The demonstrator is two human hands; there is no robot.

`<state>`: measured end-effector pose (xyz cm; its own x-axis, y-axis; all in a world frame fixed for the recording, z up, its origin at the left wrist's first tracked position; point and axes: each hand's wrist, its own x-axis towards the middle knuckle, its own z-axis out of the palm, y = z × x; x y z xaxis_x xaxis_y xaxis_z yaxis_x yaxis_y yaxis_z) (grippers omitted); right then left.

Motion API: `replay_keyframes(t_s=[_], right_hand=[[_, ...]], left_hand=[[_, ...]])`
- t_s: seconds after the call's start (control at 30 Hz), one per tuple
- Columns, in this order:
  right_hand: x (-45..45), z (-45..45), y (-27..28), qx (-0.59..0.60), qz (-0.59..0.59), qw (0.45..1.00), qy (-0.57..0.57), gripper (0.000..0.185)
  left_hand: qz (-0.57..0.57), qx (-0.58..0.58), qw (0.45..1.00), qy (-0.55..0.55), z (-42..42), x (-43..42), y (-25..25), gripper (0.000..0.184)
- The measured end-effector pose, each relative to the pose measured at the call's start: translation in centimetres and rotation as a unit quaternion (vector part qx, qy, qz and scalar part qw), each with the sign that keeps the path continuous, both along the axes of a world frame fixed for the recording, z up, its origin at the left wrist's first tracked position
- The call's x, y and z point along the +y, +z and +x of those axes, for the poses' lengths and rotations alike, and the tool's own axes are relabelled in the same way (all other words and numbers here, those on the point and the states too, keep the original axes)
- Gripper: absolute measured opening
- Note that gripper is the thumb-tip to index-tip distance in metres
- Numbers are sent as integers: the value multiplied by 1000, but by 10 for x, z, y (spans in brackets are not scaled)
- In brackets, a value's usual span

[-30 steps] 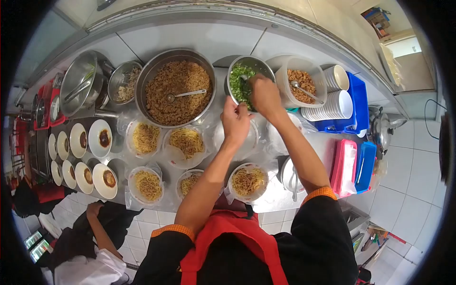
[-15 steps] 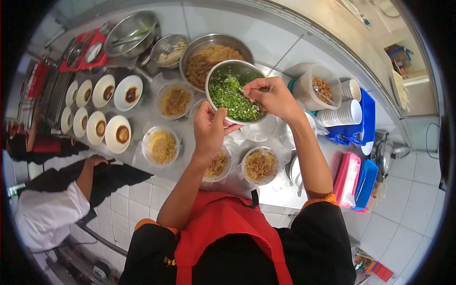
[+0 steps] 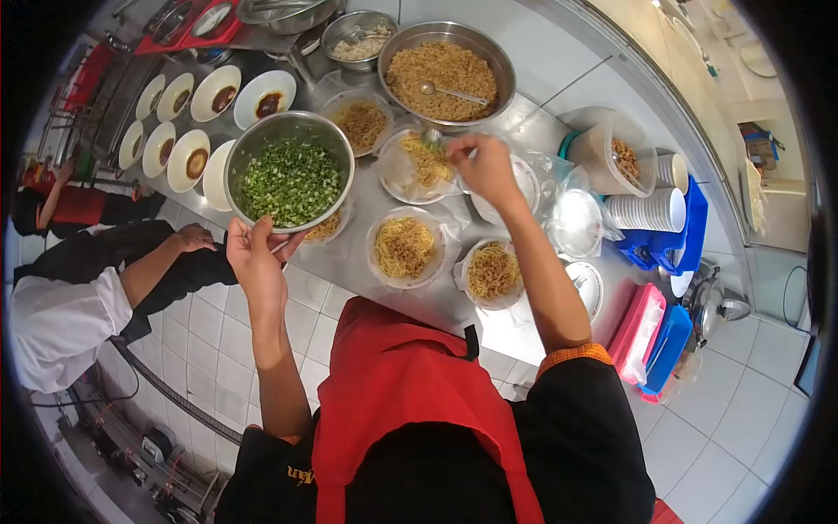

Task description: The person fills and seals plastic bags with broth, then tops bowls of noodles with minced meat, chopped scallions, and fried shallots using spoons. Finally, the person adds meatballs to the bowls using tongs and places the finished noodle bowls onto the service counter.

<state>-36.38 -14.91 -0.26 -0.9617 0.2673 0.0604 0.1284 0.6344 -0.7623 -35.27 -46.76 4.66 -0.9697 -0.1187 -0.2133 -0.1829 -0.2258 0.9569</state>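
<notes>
My left hand (image 3: 259, 249) grips the near rim of a metal bowl (image 3: 342, 203) filled with chopped green onions (image 3: 292, 182), held up over the table's left part. In my right hand (image 3: 483, 164) is a small spoon (image 3: 433, 137), its handle mostly hidden by the fingers. The spoon is above a plastic-lined bowl of noodles (image 3: 426, 166), where some green shows. Nearer me are two more noodle bowls, one in the middle (image 3: 404, 248) and one to its right (image 3: 494, 272), both topped with brown crumbles. Another noodle bowl (image 3: 360, 122) sits behind the metal bowl.
A large pan of brown minced topping (image 3: 450, 73) with a spoon stands at the back. White bowls with dark sauce (image 3: 186, 162) line the left side. At right are a clear tub (image 3: 602, 162), stacked cups (image 3: 648, 208) and a pink tray (image 3: 640, 332). Co-workers (image 3: 74, 314) stand at left.
The bowl of green onions has moved left with my left hand. My right hand has lifted the spoon out of it and brought it over a noodle bowl. The view has shifted.
</notes>
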Motion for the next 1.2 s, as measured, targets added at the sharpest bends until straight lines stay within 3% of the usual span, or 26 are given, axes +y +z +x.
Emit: replay_keyframes(t_s=[0.1,0.17,0.3,0.33,0.37,0.43,0.47,0.53,0.57,0.63,0.7,0.8,0.97,1.03,1.07,1.1,1.17,1.2], right_hand=[[-12,4,-18,-53,61,997,-10,11],[-9,6,-22,19,37,999,-28,11],[-26,-5,42,-29,-122,992,-4,10],[-38,-7,52,18,-148,987,66,11],[-52,-13,50,16,-147,987,67,11],[-82,-27,47,92,15,982,166,15],[-96,-30,41,93,15,981,169,15],[-117,-37,28,35,184,960,209,16],[-120,-41,26,38,184,958,217,16],[-125,-48,27,-28,69,960,270,17],[-122,-60,18,-2,27,957,288,17],[-116,-72,35,-176,-191,944,202,16],[-99,-96,40,-176,-269,936,141,14],[-92,-108,17,-63,-226,965,119,13],[-89,-112,7,-23,-123,987,102,13],[-89,-113,-3,-24,-122,987,102,13],[-89,-115,-21,8,73,995,64,14],[-88,-114,-26,9,74,995,66,14]], left_hand=[[15,3,1000,11,5,0,2,9],[5,5,1000,10,7,-1,-3,8],[-9,-8,1000,-19,8,9,-8,7],[-10,-15,999,-28,8,15,-8,7],[-10,-16,999,-27,7,21,-8,7],[28,0,998,-55,4,34,-8,8],[49,2,998,-49,2,40,-11,9],[33,15,998,-45,-3,46,-11,10],[18,24,999,-43,-6,47,-11,11],[32,39,998,-26,-11,44,-18,15],[20,39,999,-16,-15,40,-24,17],[31,42,999,-1,-23,35,-30,18],[42,31,998,30,-38,19,-45,18],[29,47,997,57,-40,12,-44,16],[9,39,997,62,-41,6,-45,14],[10,38,997,63,-42,1,-46,14],[28,39,996,72,-43,-6,-47,12],[28,39,996,74,-42,-8,-46,12]])
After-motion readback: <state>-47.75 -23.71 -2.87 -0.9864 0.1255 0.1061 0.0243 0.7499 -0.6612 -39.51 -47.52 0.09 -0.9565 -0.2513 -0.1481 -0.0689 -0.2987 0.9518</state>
